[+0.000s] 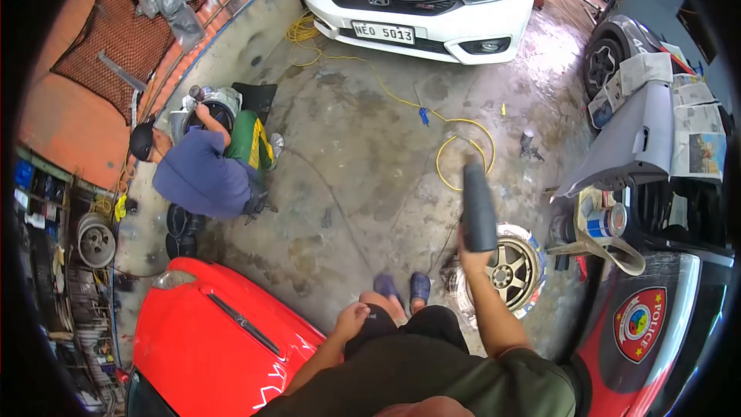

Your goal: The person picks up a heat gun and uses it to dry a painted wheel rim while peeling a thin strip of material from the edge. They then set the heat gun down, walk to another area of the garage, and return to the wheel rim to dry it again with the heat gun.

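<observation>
My right hand (pixel 474 259) is wrapped around a dark grey blower (pixel 479 208) with a long tapered barrel, held out in front of me. Below and just right of it lies a bronze spoked wheel (pixel 500 272) on the floor, its tyre covered with paper and plastic. The blower's grip is mostly hidden by its body and my hand. Close to my thigh, my left hand (pixel 353 320) has its fingers curled at the edge of my black shorts (pixel 372 326). Whether those fingers hold anything does not show.
A person (pixel 204 170) crouches at left over another wheel (pixel 210 117). Yellow hose (pixel 482 133) loops across the floor toward a white car (pixel 417 8). A red car panel (pixel 208 340) is close on my left. A grey door panel (pixel 621 139) and paint can (pixel 606 222) stand right.
</observation>
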The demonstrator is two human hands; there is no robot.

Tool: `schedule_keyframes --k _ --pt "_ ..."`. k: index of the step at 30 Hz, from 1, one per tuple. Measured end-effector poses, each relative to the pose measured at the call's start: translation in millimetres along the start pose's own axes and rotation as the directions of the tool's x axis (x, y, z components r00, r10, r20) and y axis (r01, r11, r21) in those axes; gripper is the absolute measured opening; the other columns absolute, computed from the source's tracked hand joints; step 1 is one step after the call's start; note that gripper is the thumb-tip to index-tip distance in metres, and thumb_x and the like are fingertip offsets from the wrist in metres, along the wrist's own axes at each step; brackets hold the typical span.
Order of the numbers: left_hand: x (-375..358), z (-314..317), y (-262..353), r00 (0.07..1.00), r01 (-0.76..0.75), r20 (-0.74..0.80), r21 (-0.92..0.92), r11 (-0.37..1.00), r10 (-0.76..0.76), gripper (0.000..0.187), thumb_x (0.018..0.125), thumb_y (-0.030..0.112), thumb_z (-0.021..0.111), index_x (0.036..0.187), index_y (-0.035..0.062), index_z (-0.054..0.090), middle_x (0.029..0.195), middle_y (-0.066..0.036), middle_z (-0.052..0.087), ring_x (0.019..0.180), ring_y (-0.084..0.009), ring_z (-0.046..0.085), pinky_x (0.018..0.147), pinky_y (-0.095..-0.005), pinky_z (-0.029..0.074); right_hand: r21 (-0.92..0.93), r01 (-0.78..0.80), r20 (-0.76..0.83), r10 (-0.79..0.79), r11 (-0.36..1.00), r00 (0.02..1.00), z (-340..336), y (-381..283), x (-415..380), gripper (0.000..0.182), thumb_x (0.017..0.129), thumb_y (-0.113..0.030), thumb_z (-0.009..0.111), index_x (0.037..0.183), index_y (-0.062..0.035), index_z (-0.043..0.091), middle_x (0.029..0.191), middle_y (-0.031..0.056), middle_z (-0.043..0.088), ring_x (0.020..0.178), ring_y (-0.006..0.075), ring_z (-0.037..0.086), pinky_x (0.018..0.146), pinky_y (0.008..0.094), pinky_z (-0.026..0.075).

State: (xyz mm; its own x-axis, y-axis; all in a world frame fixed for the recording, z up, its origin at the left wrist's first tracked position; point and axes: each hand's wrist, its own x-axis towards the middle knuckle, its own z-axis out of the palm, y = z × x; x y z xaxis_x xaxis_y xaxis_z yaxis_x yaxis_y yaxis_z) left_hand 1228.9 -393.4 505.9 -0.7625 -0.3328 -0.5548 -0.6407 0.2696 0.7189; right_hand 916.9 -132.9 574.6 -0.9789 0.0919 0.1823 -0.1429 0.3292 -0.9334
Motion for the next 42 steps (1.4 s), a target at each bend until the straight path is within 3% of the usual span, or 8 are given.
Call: schedule_keyframes --k 8,21,27,30,32,33,36,42 --pt "150 -73 -70 0.980 0.197 -0.004 0.030 0.980 -0.197 0.037 0.100 0.038 0.073 0.118 0.0064 0.079 0.110 -0.018 0.079 0.103 -0.0294 0.076 0.095 -0.0416 0.058 -0.097 -0.034 -0.586 -0.030 0.995 0.809 -38 -98 161 0.041 0.095 -0.018 0.085 0.124 0.0066 0.070 0.116 0.0128 0.074 0.103 0.0240 0.072 0.098 0.0398 0.056" --pt "378 -225 12 0.985 0.165 -0.009 0.299 0.940 -0.170 0.039 0.096 0.044 0.077 0.108 0.0071 0.077 0.106 -0.018 0.078 0.102 -0.0364 0.074 0.091 -0.0465 0.058 -0.986 0.082 -0.082 -0.860 0.142 0.503 -166 -166 243 0.014 0.108 -0.009 0.065 0.117 -0.0029 0.074 0.107 0.0115 0.076 0.099 0.0248 0.074 0.087 0.0366 0.061" --pt "418 -166 97 0.972 0.118 0.180 0.196 0.974 -0.154 0.044 0.093 0.048 0.080 0.111 0.0086 0.078 0.107 -0.015 0.080 0.102 -0.0302 0.076 0.093 -0.0431 0.058 0.136 0.374 -0.712 -0.172 0.918 0.681 -103 -62 311 0.044 0.107 -0.010 0.064 0.149 0.0007 0.058 0.138 0.0153 0.069 0.118 0.0250 0.067 0.103 0.0384 0.055" --pt "441 -140 134 0.958 -0.002 0.282 0.158 0.987 -0.043 0.045 0.096 0.050 0.077 0.112 0.0081 0.078 0.106 -0.013 0.080 0.101 -0.0278 0.075 0.094 -0.0422 0.058 -0.704 0.021 -0.217 -0.243 0.710 0.945 -18 -32 350 0.047 0.107 -0.016 0.063 0.152 -0.0015 0.058 0.153 0.0178 0.062 0.143 0.0226 0.056 0.115 0.0372 0.047" --pt "454 -139 162 0.957 -0.123 0.276 0.125 0.984 0.084 0.043 0.097 0.047 0.075 0.113 0.0077 0.076 0.107 -0.013 0.079 0.103 -0.0287 0.076 0.092 -0.0437 0.058 -0.302 -0.458 -0.118 0.444 0.836 0.888 36 -40 391 0.015 0.103 -0.013 0.068 0.105 0.0018 0.069 0.090 0.0122 0.070 0.081 0.0239 0.067 0.072 0.0381 0.053" --pt "458 -139 174 0.960 -0.146 0.257 0.134 0.980 0.108 0.041 0.097 0.046 0.075 0.114 0.0078 0.076 0.108 -0.013 0.079 0.103 -0.0291 0.076 0.092 -0.0443 0.058 -0.132 -0.310 -0.154 0.290 0.942 0.945 56 18 400 0.016 0.099 -0.011 0.071 0.090 -0.0011 0.062 0.070 0.0033 0.056 0.057 0.0190 0.050 0.057 0.0377 0.044" --pt "470 -155 231 0.997 0.041 -0.063 0.009 0.999 -0.040 0.038 0.098 0.043 0.075 0.112 0.0081 0.076 0.108 -0.014 0.079 0.103 -0.0305 0.076 0.092 -0.0445 0.058 -0.366 -0.634 0.181 0.720 0.682 0.670 87 70 427 0.026 0.091 -0.019 0.077 0.099 0.0028 0.065 0.075 0.0078 0.063 0.072 0.0300 0.065 0.070 0.0450 0.056" --pt "491 -166 202 0.951 0.200 -0.234 -0.036 0.979 -0.202 0.038 0.099 0.045 0.071 0.112 0.0097 0.076 0.107 -0.016 0.079 0.100 -0.0326 0.076 0.088 -0.0443 0.060 -0.783 -0.247 0.439 0.788 0.571 0.431 169 196 450 0.043 0.084 -0.034 0.079 0.100 0.0048 0.072 0.083 0.0166 0.073 0.079 0.0337 0.071 0.076 0.0481 0.057"
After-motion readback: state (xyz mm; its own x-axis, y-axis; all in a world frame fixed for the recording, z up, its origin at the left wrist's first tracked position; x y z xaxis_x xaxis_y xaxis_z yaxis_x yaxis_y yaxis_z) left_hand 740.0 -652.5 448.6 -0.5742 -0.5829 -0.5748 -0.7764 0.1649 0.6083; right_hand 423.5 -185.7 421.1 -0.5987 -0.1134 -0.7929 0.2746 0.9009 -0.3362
